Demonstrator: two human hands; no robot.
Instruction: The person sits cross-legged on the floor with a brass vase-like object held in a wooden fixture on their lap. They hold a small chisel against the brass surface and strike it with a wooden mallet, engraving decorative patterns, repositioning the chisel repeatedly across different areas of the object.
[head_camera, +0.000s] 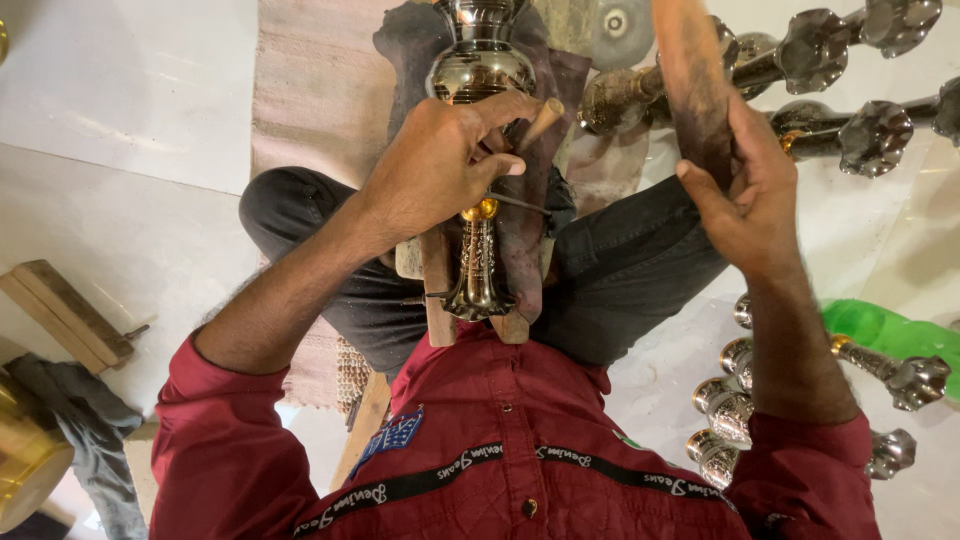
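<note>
A shiny ornate metal lamp stem (478, 255) with a round bulb section (480, 65) lies lengthwise between my knees, cradled in a wooden holder (436, 300) over a dark cloth (525, 215). My left hand (440, 165) rests on the stem's middle and grips a wooden-handled tool (545, 115). A thin cord (520, 205) runs around the stem beside a brass ring. My right hand (740, 195) is raised to the right and closed on a long brown strip (690, 70) that reaches to the top edge.
Several finished metal lamp stands lie on the white floor at upper right (840, 50) and lower right (725, 410), beside a green plastic bag (885, 330). A wooden block (65, 310), grey cloth (85, 420) and brass vessel (25, 460) sit at left. A woven mat (320, 80) lies under my legs.
</note>
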